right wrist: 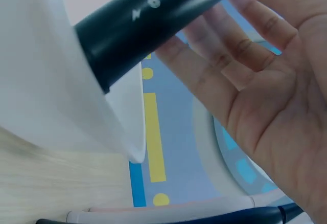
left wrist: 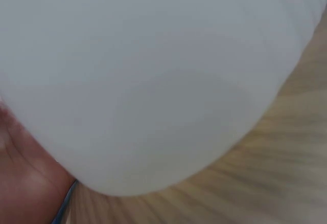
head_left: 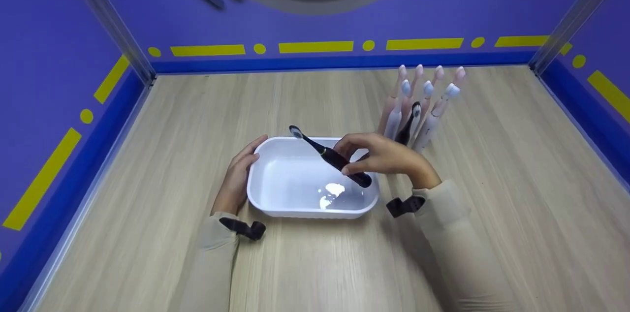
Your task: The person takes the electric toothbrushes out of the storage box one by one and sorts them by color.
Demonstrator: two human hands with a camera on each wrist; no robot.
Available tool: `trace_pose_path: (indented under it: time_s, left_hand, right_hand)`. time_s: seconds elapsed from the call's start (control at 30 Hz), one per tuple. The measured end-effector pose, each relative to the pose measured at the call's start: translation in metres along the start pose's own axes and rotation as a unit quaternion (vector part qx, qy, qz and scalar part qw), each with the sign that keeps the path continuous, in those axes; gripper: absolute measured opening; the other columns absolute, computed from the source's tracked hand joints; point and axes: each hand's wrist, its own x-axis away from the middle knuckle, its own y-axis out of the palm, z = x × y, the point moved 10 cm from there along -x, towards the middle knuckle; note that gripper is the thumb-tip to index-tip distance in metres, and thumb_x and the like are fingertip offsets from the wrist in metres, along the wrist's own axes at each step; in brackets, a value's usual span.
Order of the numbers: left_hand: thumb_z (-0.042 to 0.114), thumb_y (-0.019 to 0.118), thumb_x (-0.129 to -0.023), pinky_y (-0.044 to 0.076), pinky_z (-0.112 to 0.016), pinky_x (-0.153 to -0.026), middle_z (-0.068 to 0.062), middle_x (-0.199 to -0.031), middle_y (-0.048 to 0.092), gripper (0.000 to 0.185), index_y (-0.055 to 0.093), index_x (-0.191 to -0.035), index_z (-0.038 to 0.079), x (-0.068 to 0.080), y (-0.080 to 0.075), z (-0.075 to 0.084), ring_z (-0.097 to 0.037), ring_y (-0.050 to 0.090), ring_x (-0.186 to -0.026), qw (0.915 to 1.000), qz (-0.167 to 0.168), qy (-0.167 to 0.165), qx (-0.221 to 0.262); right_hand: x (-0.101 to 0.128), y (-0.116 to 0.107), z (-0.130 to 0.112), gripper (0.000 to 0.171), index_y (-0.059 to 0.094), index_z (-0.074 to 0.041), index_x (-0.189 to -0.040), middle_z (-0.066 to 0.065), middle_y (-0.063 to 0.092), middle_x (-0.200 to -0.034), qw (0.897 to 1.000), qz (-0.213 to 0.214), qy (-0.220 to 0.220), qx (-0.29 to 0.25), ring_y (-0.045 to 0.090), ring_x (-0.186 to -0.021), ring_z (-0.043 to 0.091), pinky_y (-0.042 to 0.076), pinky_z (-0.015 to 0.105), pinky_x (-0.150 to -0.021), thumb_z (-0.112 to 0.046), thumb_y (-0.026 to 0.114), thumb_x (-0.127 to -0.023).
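Observation:
My right hand pinches a black electric toothbrush by its handle, between thumb and fingers. The brush is tilted above a white plastic basin, its head pointing up and to the left. In the right wrist view, the handle shows a row of light round marks, and its lower end is beside the basin's wall. My left hand rests against the left side of the basin, thumb near the rim and fingers along the far left corner. In the left wrist view, the basin's outer wall hides most of that hand.
Several electric toothbrushes stand upright in a group right of the basin: pink ones behind, white ones in front, and a black one among them. The wooden table is bounded by blue walls.

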Motion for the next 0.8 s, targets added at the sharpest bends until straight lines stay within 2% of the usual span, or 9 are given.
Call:
trace_pose_path:
  time_s: [0.17,0.3,0.43,0.8]
  left_hand:
    - [0.01,0.034,-0.096,0.027,-0.035,-0.117,-0.001,-0.153,0.037,0.049,0.044,-0.144,0.012,0.001,0.0,0.0,-0.017,0.034,-0.141,1.0,-0.001,-0.001,-0.003]
    - [0.01,0.035,-0.096,0.027,-0.034,-0.117,-0.001,-0.153,0.038,0.049,0.045,-0.144,0.012,0.001,0.0,0.001,-0.016,0.034,-0.141,1.0,0.003,0.001,-0.001]
    - [0.009,0.035,-0.096,0.027,-0.035,-0.117,-0.002,-0.152,0.039,0.049,0.045,-0.143,0.011,0.001,0.0,0.001,-0.017,0.035,-0.141,1.0,0.001,0.005,0.0]
    - [0.009,0.035,-0.096,0.028,-0.034,-0.117,-0.001,-0.152,0.039,0.048,0.045,-0.143,0.011,0.0,-0.001,0.001,-0.016,0.035,-0.141,1.0,0.001,0.008,-0.004]
  right_hand:
    - [0.008,-0.008,-0.002,0.038,0.063,-0.007,-0.116,0.009,0.068,-0.109,0.999,0.03,-0.024,-0.026,0.063,-0.103,0.022,0.055,0.043,-0.09,-0.019,0.075,-0.082]
    - [0.015,-0.015,-0.003,0.038,0.063,-0.006,-0.117,0.01,0.068,-0.11,0.997,0.056,-0.036,-0.044,0.063,-0.103,0.021,0.056,0.035,-0.087,-0.016,0.075,-0.082]
    - [0.021,-0.019,-0.002,0.037,0.063,-0.004,-0.116,0.011,0.067,-0.111,0.994,0.076,-0.041,-0.062,0.062,-0.104,0.017,0.056,0.032,-0.087,-0.012,0.075,-0.082]
    - [0.039,-0.031,0.0,0.038,0.063,0.0,-0.115,0.011,0.065,-0.11,0.987,0.13,-0.059,-0.077,0.062,-0.103,0.012,0.055,0.029,-0.088,-0.005,0.075,-0.079]
